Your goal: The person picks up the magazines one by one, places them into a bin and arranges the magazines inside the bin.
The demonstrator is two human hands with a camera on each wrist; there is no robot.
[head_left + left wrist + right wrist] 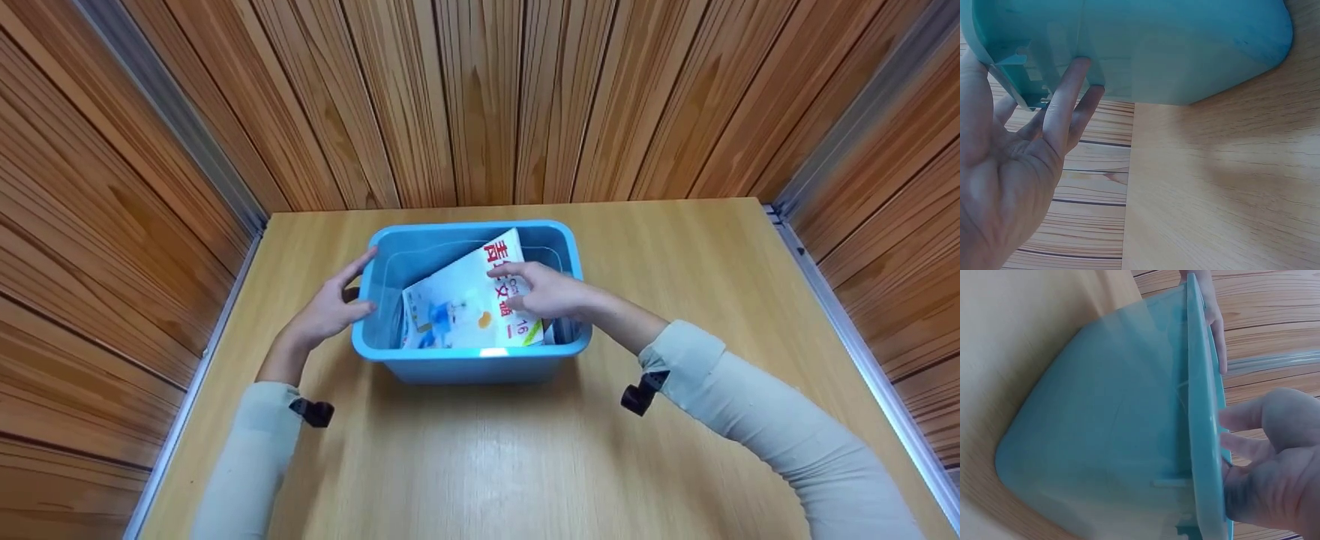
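A blue plastic bin stands in the middle of the wooden table. Inside it a white book with red characters leans tilted against the back wall. My right hand reaches over the bin's right rim and rests with flat fingers on the book's cover. My left hand is at the bin's left side. In the left wrist view its straight fingers touch the bin outer wall under the rim. The right wrist view shows the bin side wall and my right hand beyond the rim.
The light wooden table is boxed in by wood-panelled walls at the back and on both sides. Metal rails run along its left and right edges.
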